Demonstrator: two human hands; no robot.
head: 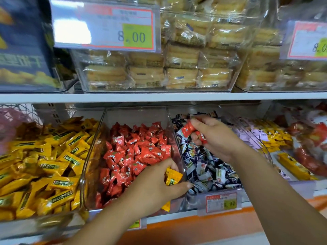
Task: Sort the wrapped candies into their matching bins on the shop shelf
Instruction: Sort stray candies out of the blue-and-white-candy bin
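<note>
Nearest: left hand (pixel 155 190) low at the front right corner of the red bin (pixel 92 156), thumb and fingers pinching one yellow candy (pixel 172 177). A second yellow wrapper (pixel 166 207) shows beneath the hand, against the front wall.
- Risk: the pinch looks to sit on a wrapper edge. If it slips, the piece falls back among the reds and has to be found again.
- Route home is leftward over the red heap to the yellow bin (pixel 35 227). The wall between them stands above the heap, so the hand must lift before crossing.

Mid: clear divider (pixel 177 144) between the red bin and the blue-and-white bin (pixel 256 138). It is nearly invisible, so knuckles or a trailing wrapper could catch its top edge.

Further in: right hand (pixel 215 138) above the blue-and-white pile, fingers curled round two or so red candies (pixel 187 129), one poking out past the fingertips.
- Risk: with several pieces in one grip, the outer one may drop into the wrong pile before it clears the divider.
- The red bin lies just left, a short crossing, but the left forearm occupies that bin's front; the arms could cross.

Far: shelf board (pixel 159 97) overhangs the bins' rear. Headroom is tight at the back and open at the front.
</note>
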